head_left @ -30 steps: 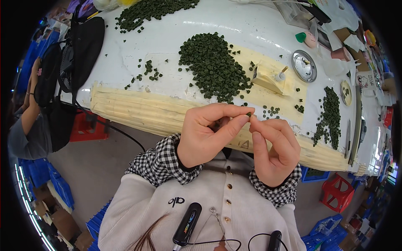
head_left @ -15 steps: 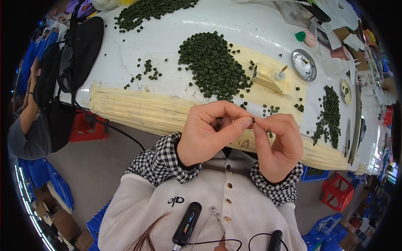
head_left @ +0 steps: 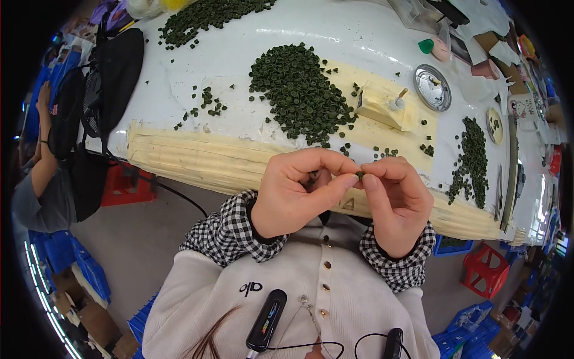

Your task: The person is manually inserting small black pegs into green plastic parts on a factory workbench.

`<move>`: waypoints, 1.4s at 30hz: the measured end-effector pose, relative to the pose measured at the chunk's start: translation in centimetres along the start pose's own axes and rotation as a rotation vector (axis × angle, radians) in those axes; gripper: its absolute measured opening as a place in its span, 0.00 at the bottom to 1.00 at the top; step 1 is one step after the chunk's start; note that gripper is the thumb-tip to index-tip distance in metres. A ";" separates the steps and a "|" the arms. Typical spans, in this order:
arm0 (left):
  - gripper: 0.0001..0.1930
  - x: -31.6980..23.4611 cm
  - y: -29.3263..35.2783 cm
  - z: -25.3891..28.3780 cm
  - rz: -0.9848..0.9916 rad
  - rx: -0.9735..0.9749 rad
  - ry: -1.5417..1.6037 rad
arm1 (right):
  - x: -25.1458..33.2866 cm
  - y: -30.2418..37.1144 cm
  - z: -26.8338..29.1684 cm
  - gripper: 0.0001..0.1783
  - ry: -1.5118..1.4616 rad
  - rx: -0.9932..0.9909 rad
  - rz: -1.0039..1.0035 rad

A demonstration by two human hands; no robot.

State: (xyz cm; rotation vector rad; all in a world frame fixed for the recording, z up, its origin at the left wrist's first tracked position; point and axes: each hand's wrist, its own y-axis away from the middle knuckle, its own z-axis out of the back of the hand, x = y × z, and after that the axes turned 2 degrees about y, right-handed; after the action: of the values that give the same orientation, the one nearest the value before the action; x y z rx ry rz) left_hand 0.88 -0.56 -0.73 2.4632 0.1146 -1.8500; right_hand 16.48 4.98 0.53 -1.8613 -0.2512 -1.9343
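Across the top of the view, a big white tabletop (head_left: 335, 36) with a cream, ridged strip along its near edge. On it, dead centre, a large heap of small dark green caps (head_left: 299, 90); smaller heap of the same at the far left end (head_left: 203, 15), another off to the right (head_left: 469, 158), loose strays in between. Black bag (head_left: 110, 72) slumped over the left end. Cream block with a little white knob (head_left: 382, 105) just right of the main heap, round metal tin (head_left: 433, 87) beyond that.

Below the tabletop edge, both hands up close together over a cream cardigan with checked cuffs. Left hand (head_left: 296, 191) curled nearly closed, thumb stretched over toward the right one. Right hand (head_left: 397, 200) also curled, pinching a single tiny green cap (head_left: 359, 175) between thumb and forefinger, left thumb tip touching it too. Can't tell if anything's tucked inside the left palm.
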 end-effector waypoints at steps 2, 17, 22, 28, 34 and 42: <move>0.07 0.1 0.0 -0.1 -0.011 -0.020 -0.005 | -0.1 0.0 -0.1 0.07 0.003 -0.021 0.011; 0.06 -0.2 -0.1 0.0 0.041 -0.021 0.013 | 0.0 0.1 0.0 0.06 0.082 -0.053 0.036; 0.06 -1.5 -1.2 1.4 0.256 -0.110 0.453 | 1.2 -0.1 1.5 0.06 0.070 -0.262 -0.035; 0.08 -1.6 -1.8 3.5 0.316 -0.085 0.845 | 0.9 -0.2 4.2 0.04 0.552 -0.116 0.073; 0.13 -2.2 -1.1 3.2 0.276 -0.170 1.057 | 0.7 -0.8 3.6 0.06 0.862 0.071 0.144; 0.17 -4.8 -0.3 3.5 0.270 -0.294 1.204 | 1.4 -0.5 4.4 0.08 0.885 0.092 0.162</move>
State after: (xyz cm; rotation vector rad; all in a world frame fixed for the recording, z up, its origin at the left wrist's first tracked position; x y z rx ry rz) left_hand -3.86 -0.66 2.87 2.7609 0.0785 -0.0708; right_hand 20.27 7.06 2.30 -0.7971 0.0900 -2.3525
